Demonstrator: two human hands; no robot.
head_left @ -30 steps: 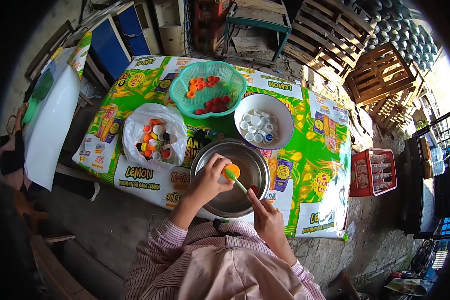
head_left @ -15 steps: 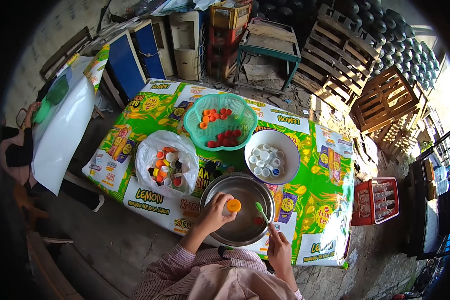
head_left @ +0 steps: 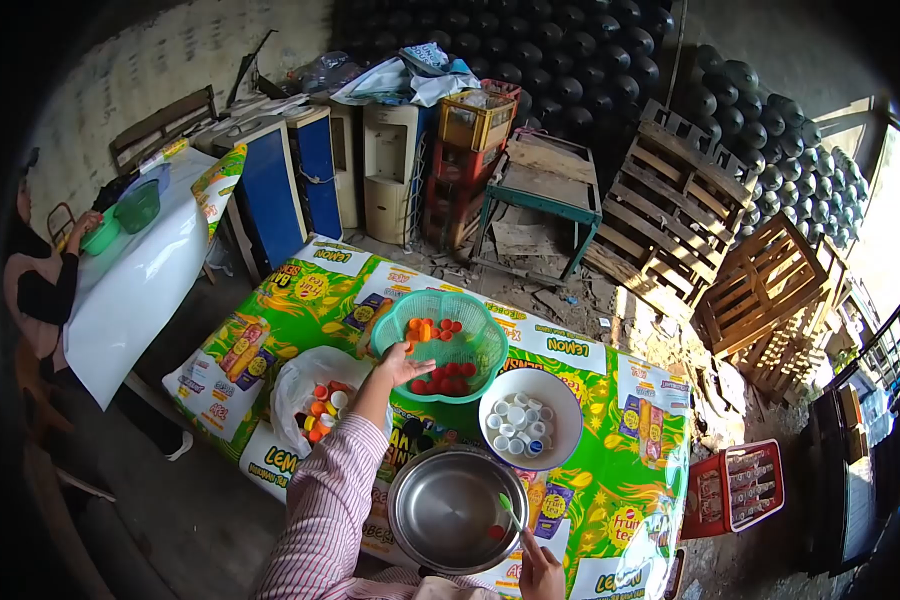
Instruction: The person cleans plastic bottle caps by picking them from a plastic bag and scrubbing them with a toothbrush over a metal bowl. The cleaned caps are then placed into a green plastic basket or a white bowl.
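My left hand (head_left: 400,368) reaches to the near left rim of a turquoise plastic basket (head_left: 490,350), its fingers spread close to orange bottle caps (head_left: 425,330) lying inside. Red caps (head_left: 444,380) form a separate group in the same basket. In my right hand (head_left: 540,574), at the near side, is a toothbrush (head_left: 510,513) with a green head, held over a steel bowl (head_left: 450,500). One red cap (head_left: 496,532) lies in that bowl. Partly behind my left sleeve stands a white plastic bag (head_left: 295,385) of mixed-colour caps.
A white bowl (head_left: 560,455) of white caps stands right of the basket. All sit on a green printed table cover (head_left: 610,400). A red crate (head_left: 710,490) is on the floor at right. Another person (head_left: 45,290) handles green containers at far left. Wooden pallets (head_left: 650,200) stand behind.
My left hand has moved from above the steel bowl forward to the basket, and the orange cap no longer shows in its grip. My right hand keeps the toothbrush. The view has tilted up.
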